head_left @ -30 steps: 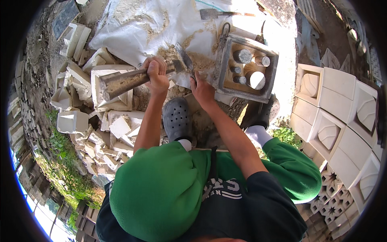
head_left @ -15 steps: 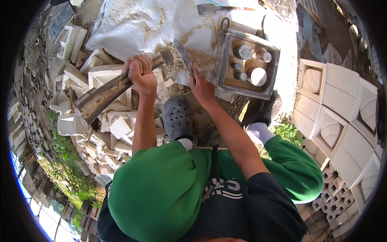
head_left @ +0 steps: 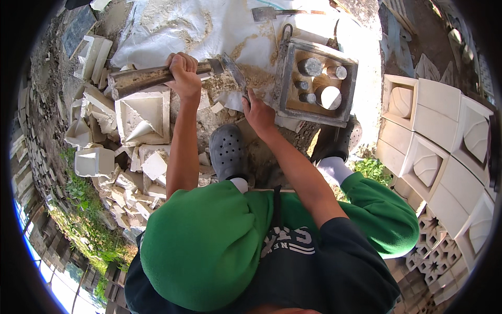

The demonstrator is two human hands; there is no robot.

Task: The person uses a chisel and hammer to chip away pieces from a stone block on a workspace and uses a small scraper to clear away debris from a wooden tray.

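My left hand [head_left: 184, 76] is closed around a thick, worn brown-grey bar [head_left: 138, 81]. Its flat metal end [head_left: 214, 66] points right, close to the blade of a small trowel [head_left: 235, 72]. That trowel is gripped in my right hand [head_left: 259, 112], its narrow grey blade slanting up and left over sandy crumbs [head_left: 256, 78]. Right of my right hand stands a grey rectangular mould box [head_left: 316, 118], tilted in view, with sandy material and several round cylinders [head_left: 329, 98] inside.
A white sheet [head_left: 157, 44] strewn with sand lies ahead, with a flat-bladed tool [head_left: 264, 14] on it. Broken cream blocks [head_left: 141, 118] pile up at left. Patterned blocks [head_left: 439, 112] stand in rows at right. My grey clogs [head_left: 228, 149] flank the work spot.
The bar in my left hand has swung from a steep slant to nearly level, its thick end rising. My right hand and the trowel have barely shifted.
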